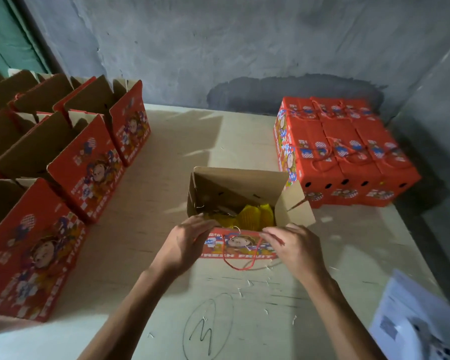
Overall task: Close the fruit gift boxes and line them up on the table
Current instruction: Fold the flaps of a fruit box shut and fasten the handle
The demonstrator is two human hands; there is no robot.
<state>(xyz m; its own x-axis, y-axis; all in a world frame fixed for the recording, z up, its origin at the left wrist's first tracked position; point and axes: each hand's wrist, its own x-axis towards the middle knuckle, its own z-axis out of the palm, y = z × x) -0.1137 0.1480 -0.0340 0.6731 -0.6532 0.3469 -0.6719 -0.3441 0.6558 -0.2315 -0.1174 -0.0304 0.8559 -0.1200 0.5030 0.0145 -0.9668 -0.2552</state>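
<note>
Gripping the near top edge of the open box [238, 203], both hands are working at the middle of the table [244, 294]. The left hand [185, 245] is curling its fingers over the near flap's left corner, and the right hand [294, 248] is pinching the flap's right end between thumb and fingertips. That box is sitting straight ahead of the person, its far and right flaps standing up, yellow ribbed padding [255, 218] showing inside and a thin red cord handle [240, 266] dangling down its printed red front.

Judging progress: to the right of the open box and further back, a block of closed boxes [346, 152] is already sitting packed tight in neat rows, cord handles lying across the flat tops. To the left of it, a batch of unclosed boxes [83, 162] is waiting, flaps upright, so a fair share of the job looks to be remaining.

Materials now: the boxes are corrugated card, plain brown inside, glossy red outside with a cartoon print and "FRESH FRUIT" lettering, all squat rectangular shapes with small round holes along the side. The table is looking pale and matt, scuffed, with a pen scribble [208, 328] near the person and pale shreds scattered about. A printed sheet of paper [411, 315] is lying right of the open box, close to the person.
</note>
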